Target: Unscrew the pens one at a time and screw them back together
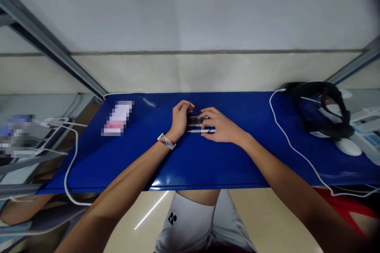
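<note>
A few pens (197, 125) lie side by side at the middle of a blue table (190, 162), dark ones and a white one nearest me. My left hand (180, 118), a beaded band on its wrist, curls over their left ends with fingers bent. My right hand (219, 125) covers their right ends, fingers closed round the white pen. The two hands nearly touch over the pens.
A blurred pink and white card (118, 118) lies at the table's left. A white cable (292, 146) runs across the right side to a black headset (325, 110). Metal frame bars rise on both sides. Another person's red clothing (348, 205) shows at lower right.
</note>
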`<state>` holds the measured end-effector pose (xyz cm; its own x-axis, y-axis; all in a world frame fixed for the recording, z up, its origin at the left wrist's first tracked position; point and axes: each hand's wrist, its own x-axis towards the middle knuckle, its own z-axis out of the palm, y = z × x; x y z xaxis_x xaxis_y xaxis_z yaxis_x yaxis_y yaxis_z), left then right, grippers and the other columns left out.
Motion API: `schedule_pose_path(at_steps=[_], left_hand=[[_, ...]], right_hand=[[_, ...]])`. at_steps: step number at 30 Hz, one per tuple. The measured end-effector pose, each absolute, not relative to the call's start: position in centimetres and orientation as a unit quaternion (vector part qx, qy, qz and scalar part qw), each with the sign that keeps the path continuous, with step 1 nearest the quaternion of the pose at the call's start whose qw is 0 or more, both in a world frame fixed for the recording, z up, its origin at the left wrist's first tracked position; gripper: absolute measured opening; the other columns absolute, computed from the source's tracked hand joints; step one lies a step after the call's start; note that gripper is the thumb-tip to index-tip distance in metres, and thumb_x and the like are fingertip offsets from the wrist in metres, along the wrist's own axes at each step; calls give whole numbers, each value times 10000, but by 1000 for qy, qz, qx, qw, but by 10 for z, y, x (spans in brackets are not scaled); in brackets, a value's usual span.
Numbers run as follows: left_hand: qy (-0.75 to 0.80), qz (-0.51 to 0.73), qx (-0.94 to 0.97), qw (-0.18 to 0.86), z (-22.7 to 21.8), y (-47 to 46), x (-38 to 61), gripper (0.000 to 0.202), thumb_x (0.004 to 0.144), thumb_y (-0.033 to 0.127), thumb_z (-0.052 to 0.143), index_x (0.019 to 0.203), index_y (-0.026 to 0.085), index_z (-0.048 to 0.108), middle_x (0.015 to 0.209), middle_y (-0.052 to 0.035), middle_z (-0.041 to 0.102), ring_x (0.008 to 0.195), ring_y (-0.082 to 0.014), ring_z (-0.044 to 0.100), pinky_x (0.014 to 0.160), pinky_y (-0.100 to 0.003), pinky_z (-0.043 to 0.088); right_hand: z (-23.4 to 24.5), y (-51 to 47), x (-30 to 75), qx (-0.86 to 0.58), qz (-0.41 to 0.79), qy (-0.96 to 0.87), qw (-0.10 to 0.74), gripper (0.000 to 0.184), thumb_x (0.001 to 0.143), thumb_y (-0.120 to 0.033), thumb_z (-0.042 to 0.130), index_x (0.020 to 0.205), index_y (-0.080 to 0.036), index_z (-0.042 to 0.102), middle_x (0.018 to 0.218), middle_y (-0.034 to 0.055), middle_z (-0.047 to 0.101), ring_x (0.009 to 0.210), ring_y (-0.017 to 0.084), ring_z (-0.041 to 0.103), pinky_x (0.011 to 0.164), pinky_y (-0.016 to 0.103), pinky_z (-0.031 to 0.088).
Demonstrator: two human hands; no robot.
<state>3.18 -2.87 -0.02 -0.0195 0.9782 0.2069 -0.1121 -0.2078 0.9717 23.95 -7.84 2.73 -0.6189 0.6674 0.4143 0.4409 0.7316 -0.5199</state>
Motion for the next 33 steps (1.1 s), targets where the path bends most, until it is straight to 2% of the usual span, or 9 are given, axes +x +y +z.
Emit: schedule_pose_path(at_steps=[9, 13, 19, 26, 29, 33], left_hand=[[420, 583, 526, 455, 2, -27, 29, 237, 982, 335, 585, 801, 221, 687, 913, -61, 707, 905, -197, 675, 840, -324, 556], [405, 589, 537, 447, 8, -29, 28, 224, 989, 340, 599, 817, 222, 680, 917, -51, 708, 907, -193, 671, 853, -321, 538], [364, 545, 634, 411, 24, -39, 26, 296, 1047, 432, 605, 868, 223, 715, 903, -51, 714, 903, -204, 657, 911, -341, 515], [349, 464, 734, 354, 26, -48, 27, 189, 1023, 401, 692, 1001, 242, 791, 1040, -59, 789, 986, -232, 708, 955, -364, 513], [359, 469, 732, 338, 24, -46, 27, 185, 1018, 392, 700, 1033, 244, 810, 1061, -68, 806, 997, -240, 726, 950, -373, 527], [376, 489, 717, 324, 24, -42, 25, 190, 1023, 389, 693, 1023, 246, 818, 1055, -68, 807, 1004, -239, 731, 940, -369, 538]], right_hand=[[27, -77, 242, -328, 185, -879, 292, 144, 825, -161, 828, 841, -300, 793, 1323, 63, 744, 1456, 341, 531, 1211, 601, 483], [29, -77, 240, -319, 199, -868, 324, 128, 851, -166, 786, 840, -294, 783, 1318, 64, 757, 1420, 328, 568, 1199, 587, 492], [32, -71, 245, -348, 212, -829, 384, 96, 895, -212, 750, 894, -307, 763, 1122, 45, 807, 1261, 315, 672, 1120, 556, 539], [30, -65, 254, -439, 190, -775, 413, 32, 943, -302, 727, 957, -307, 755, 997, 41, 774, 1002, 276, 710, 957, 436, 550], [29, -63, 257, -466, 187, -754, 422, 116, 969, -416, 733, 961, -304, 760, 926, 35, 760, 923, 265, 699, 899, 409, 534], [28, -57, 262, -507, 207, -696, 465, 222, 925, -510, 785, 955, -291, 771, 812, 13, 725, 789, 232, 661, 792, 379, 518]])
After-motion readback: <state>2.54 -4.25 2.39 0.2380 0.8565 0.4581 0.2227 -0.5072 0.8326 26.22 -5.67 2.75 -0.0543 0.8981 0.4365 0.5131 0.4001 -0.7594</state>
